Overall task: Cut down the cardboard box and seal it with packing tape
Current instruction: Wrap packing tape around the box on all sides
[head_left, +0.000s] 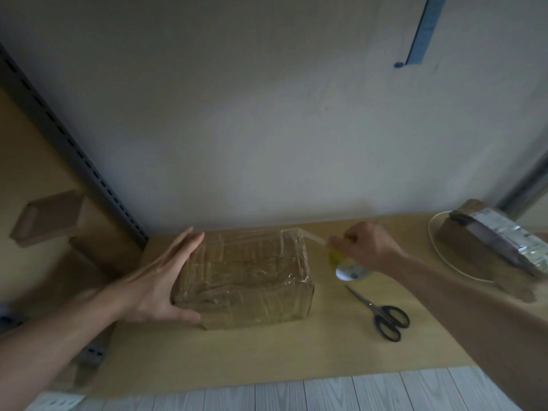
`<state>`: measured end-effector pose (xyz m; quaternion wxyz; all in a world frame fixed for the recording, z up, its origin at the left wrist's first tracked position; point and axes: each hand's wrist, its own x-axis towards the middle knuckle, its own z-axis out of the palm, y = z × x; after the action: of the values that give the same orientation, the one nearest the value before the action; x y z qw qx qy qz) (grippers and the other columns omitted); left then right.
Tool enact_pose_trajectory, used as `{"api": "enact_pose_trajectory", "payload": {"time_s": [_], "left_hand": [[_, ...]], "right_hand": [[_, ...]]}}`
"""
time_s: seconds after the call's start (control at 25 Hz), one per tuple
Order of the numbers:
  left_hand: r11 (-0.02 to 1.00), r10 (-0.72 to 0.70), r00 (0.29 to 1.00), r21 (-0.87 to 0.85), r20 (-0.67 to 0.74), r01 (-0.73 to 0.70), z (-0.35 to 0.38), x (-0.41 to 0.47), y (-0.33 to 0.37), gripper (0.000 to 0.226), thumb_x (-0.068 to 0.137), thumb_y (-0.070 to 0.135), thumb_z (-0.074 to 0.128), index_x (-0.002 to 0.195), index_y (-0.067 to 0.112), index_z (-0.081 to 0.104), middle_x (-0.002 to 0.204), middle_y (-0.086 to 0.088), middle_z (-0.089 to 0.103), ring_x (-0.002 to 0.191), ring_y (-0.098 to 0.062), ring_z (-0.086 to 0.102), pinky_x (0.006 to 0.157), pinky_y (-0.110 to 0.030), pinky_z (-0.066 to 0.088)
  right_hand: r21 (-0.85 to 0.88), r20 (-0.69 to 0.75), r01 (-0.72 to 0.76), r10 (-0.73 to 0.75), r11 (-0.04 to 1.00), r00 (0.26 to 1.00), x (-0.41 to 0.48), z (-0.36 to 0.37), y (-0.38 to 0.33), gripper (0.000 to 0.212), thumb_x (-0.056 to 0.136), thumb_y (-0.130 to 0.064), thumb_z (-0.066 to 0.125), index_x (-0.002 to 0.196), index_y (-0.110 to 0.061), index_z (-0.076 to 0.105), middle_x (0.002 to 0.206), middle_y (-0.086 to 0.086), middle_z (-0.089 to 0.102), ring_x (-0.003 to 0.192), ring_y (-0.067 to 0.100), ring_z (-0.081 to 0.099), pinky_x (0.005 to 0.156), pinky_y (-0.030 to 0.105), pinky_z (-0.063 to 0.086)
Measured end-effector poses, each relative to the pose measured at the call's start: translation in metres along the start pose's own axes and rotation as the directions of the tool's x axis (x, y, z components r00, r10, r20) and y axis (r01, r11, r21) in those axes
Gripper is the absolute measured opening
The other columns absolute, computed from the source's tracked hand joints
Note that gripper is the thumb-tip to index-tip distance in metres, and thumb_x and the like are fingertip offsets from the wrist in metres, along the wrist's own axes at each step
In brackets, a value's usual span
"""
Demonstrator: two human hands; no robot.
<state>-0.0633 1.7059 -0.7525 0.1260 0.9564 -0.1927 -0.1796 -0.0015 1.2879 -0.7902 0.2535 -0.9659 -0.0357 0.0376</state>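
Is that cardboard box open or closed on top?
Closed: the cardboard box has a flat top covered with shiny tape strips; no flaps stand up.

The right grip point(367, 247) hides most of the tape roll point(353, 272), whose label is too blurred to read. The left grip point(160, 280) covers the left wall of the box point(243, 277). A foil-wrapped parcel point(504, 244) runs off the right edge.

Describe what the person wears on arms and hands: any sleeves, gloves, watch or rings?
The left forearm and right forearm are bare to the frame edge, with no sleeve. The left hand and right hand are ungloved; no watch, bracelet or ring can be made out, though the picture is dim.
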Motion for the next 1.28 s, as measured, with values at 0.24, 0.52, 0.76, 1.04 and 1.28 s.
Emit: {"api": "enact_pose_trajectory", "payload": {"time_s": [0.24, 0.52, 0.76, 1.04, 1.28], "left_hand": [[0.953, 0.175, 0.985, 0.249, 0.009, -0.171, -0.019, 0.051, 0.113, 0.146, 0.052, 0.099, 0.056, 0.149, 0.038, -0.035, 0.159, -0.003, -0.041, 0.147, -0.023, -0.035, 0.120, -0.060, -0.014], [0.940, 0.102, 0.994, 0.331, -0.034, -0.085, 0.002, 0.092, 0.161, 0.151, 0.055, 0.077, 0.076, 0.155, 0.024, -0.023, 0.148, -0.010, 0.029, 0.141, -0.031, 0.028, 0.116, -0.047, 0.027], [0.980, 0.201, 0.923, 0.053, -0.329, -0.194, -0.028, 0.058, 0.166, 0.147, 0.052, 0.081, 0.075, 0.158, 0.025, -0.010, 0.157, 0.005, 0.022, 0.144, -0.015, 0.026, 0.119, -0.036, 0.029], [0.960, 0.142, 0.913, -0.173, -0.384, -0.222, -0.006, 0.053, 0.157, 0.149, 0.044, 0.082, 0.075, 0.156, 0.037, -0.013, 0.157, 0.012, 0.021, 0.146, -0.010, 0.025, 0.117, -0.046, 0.034], [0.912, 0.080, 0.900, -0.334, -0.428, -0.240, 0.000, 0.050, 0.141, 0.150, 0.040, 0.075, 0.085, 0.157, 0.032, 0.000, 0.155, 0.010, 0.034, 0.144, -0.014, 0.037, 0.112, -0.049, 0.040]], "right_hand": [[0.013, 0.043, -0.044, 0.044, 0.999, 0.998, -0.008, 0.032, -0.009, 0.056, 0.087, -0.056, 0.058, 0.057, -0.008, 0.055, 0.048, 0.000, 0.042, 0.048, 0.018, 0.045, 0.050, 0.031, 0.034], [0.121, -0.046, -0.069, 0.075, 0.990, 0.996, -0.014, -0.012, -0.007, 0.054, 0.088, -0.047, 0.061, 0.053, -0.013, 0.038, 0.052, 0.001, 0.028, 0.051, 0.019, 0.032, 0.050, 0.033, 0.026], [0.181, -0.223, 0.120, -0.079, 0.976, 0.972, -0.037, -0.127, -0.079, 0.056, 0.086, -0.039, 0.064, 0.046, -0.013, 0.036, 0.047, -0.002, 0.029, 0.045, 0.013, 0.030, 0.045, 0.030, 0.026], [0.216, -0.241, 0.138, -0.084, 0.967, 0.967, -0.038, -0.139, -0.152, 0.044, 0.078, -0.032, 0.064, 0.050, -0.014, 0.037, 0.041, -0.006, 0.026, 0.039, 0.013, 0.025, 0.034, 0.021, 0.020], [0.072, -0.152, 0.216, -0.203, 0.974, 0.967, -0.008, -0.134, -0.228, 0.045, 0.072, -0.042, 0.068, 0.050, -0.017, 0.037, 0.045, -0.003, 0.037, 0.045, 0.019, 0.040, 0.047, 0.024, 0.031]]}}
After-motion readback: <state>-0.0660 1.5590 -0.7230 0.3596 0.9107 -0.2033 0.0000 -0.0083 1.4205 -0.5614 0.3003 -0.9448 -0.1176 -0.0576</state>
